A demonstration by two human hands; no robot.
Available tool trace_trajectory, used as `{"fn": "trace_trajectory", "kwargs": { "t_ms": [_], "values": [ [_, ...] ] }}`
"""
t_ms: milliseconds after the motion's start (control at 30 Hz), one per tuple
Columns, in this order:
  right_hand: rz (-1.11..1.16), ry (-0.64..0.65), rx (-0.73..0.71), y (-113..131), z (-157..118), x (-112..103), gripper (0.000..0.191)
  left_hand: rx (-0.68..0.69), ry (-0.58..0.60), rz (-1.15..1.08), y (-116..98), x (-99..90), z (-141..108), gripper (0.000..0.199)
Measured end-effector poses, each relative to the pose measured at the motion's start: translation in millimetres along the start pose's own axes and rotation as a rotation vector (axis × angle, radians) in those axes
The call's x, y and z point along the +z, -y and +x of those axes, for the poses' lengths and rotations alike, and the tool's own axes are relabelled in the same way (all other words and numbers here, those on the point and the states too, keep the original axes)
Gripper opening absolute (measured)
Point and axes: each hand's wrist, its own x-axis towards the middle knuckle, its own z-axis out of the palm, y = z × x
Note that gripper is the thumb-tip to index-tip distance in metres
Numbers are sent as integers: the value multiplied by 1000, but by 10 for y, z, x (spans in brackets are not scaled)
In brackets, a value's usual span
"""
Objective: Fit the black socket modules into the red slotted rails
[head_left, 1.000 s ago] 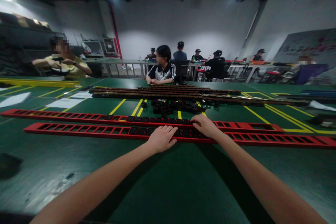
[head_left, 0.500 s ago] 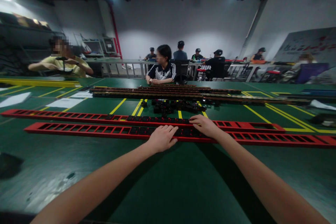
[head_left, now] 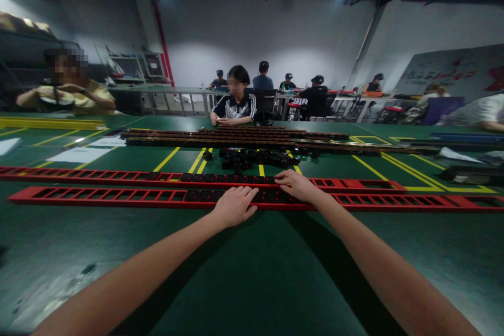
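Observation:
Two long red slotted rails lie side by side across the green table. My left hand [head_left: 235, 206] rests on the near red rail [head_left: 102, 197], its fingers bent over the rail and lying close together; what is under them is hidden. My right hand [head_left: 295, 185] reaches across to the far red rail [head_left: 114, 174], with its fingertips at the black square pieces [head_left: 220, 179] set in that rail's slots. More black pieces [head_left: 205, 196] sit in the near rail, left of my left hand. Whether either hand pinches a small part cannot be made out.
Behind the rails lie a heap of small black parts [head_left: 240, 158] and a stack of long dark bars [head_left: 220, 138]. White papers [head_left: 81, 155] lie left. A person [head_left: 235, 102] sits across the green table [head_left: 244, 273]; others sit farther back.
The view has shifted slightly right, so rails and hands appear farther left. Both hands keep nearly the same place on the rails. A person's arm has come into view at the far right.

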Motion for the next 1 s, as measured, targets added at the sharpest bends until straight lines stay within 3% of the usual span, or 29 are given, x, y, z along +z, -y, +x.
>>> {"fn": "trace_trajectory", "kwargs": {
  "t_ms": [267,467,600,700,833,1000],
  "values": [
    [-37,15,-11,-14,9,34,31,-14,12,-21,-8,-20,-6,55],
    [110,-21,88,-24,-24,13,32,-20,-7,-37,9,13,-20,54],
    [69,-33,317,-249,-164,-130,40,-28,-19,-36,16,43,-32,54],
    [-11,32,436,-510,-354,-275,38,-30,-29,-39,20,62,-34,54],
    [22,168,512,-737,-550,-396,45,-37,-32,-35,20,70,-31,55],
    [28,165,477,-717,-607,-431,39,-54,-16,-34,-4,40,-38,55]
  ]
}}
